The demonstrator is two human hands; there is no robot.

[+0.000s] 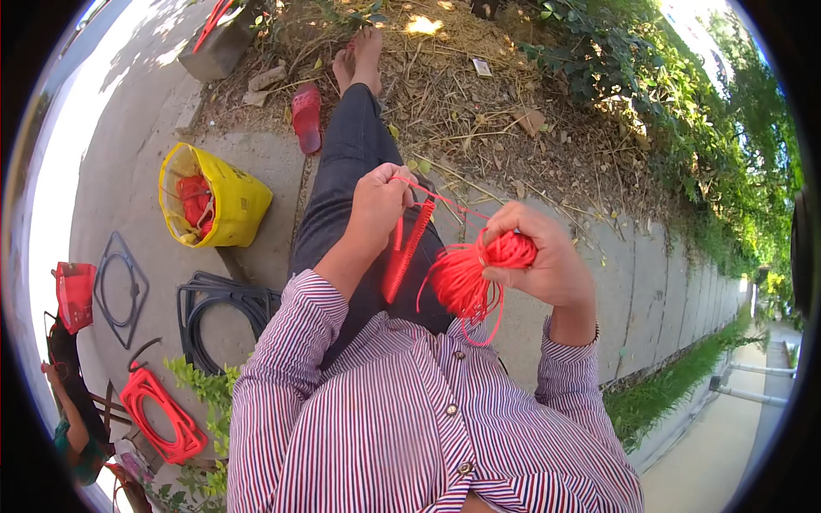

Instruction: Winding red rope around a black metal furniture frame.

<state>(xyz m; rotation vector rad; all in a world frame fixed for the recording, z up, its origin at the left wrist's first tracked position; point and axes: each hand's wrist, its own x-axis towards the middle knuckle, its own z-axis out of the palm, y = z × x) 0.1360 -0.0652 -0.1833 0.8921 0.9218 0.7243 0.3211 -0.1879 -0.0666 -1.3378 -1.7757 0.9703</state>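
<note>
My left hand [376,203] is raised over my lap, its thumb and fingers pinched on a thin red cord [436,195]. That cord runs across to the right, toward a thick hank of red cord [466,278]. Wrapped round the hank is my right hand [539,256], with loose loops hanging below it. Between the hands, over my dark trousers, lies a narrow red strip [409,252] with ridges like close turns of cord along one edge. Whether it is joined to the cord at my left hand, I cannot tell.
To the left stands a yellow bag [227,205] with red material inside. Black frames [227,312] and a red frame [162,415] lie on the pavement. A red sandal [306,118] sits beside my legs. Another person's arm [68,402] shows at the lower left. Bushes [624,68] border the right.
</note>
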